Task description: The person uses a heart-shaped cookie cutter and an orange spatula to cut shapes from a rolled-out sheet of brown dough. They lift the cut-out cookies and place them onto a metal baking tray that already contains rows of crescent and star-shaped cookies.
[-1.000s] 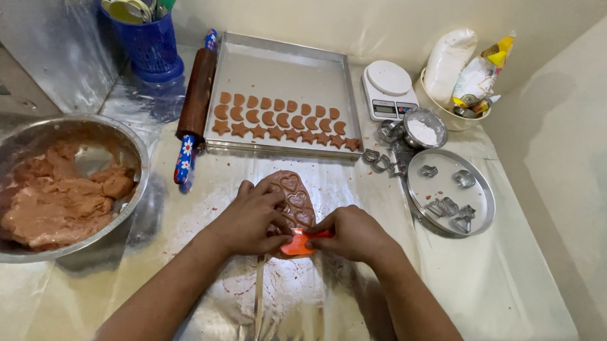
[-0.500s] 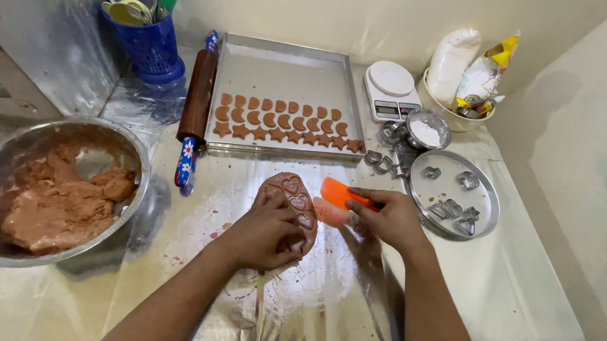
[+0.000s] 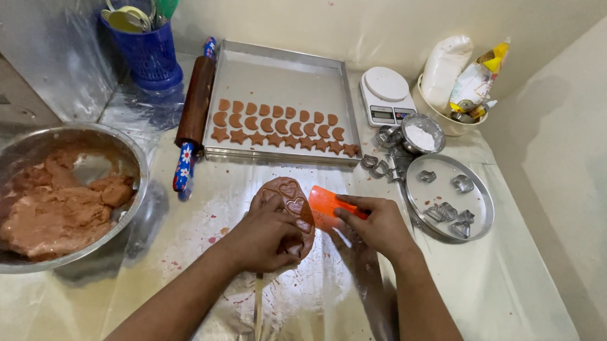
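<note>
Table [image 3: 501, 292]: two hands, one dough sheet [image 3: 290, 207], one scraper [image 3: 326, 202].

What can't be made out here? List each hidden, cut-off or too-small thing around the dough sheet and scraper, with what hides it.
Head view only:
- Dough sheet: its near part lies under the left hand, so how many heart cuts it holds is unclear.
- Orange scraper: its right part is covered by the right hand.
- Mixing bowl: cut off by the left edge.
- Cutters on the round tray: too small to tell shapes.
- Scale display: too small.
</note>
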